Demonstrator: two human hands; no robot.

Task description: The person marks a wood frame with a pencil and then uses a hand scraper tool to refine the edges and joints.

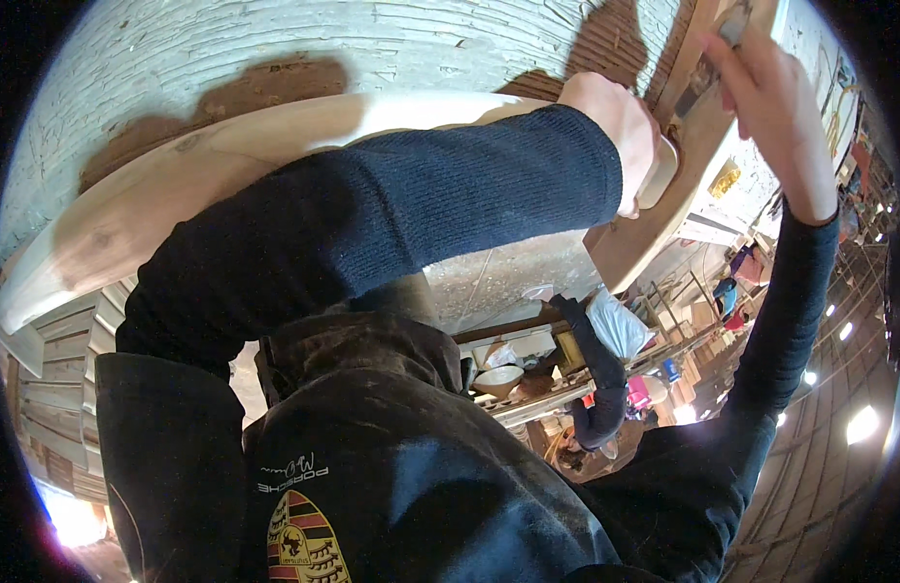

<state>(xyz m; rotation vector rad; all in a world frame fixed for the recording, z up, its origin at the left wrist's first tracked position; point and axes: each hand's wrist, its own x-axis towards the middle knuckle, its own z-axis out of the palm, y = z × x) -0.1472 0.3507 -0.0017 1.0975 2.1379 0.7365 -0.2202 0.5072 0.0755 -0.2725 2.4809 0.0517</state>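
While the fingers (731,60) of the right hand (775,107) curl together around a narrow wooden strip (697,68), those of the left hand (620,126) clamp on a pale, rounded block (661,175). Both hands work close together, high on a curved wooden plank (226,165). Behind it rises a wall of cracked white boards (275,39). Dark sleeves run back from both wrists, and a cluttered workshop shows beyond.

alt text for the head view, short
Both hands press against a pale curved wooden plank overhead: the left hand grips its edge, the right hand holds a small tool against it. Dark sleeves fill the foreground.
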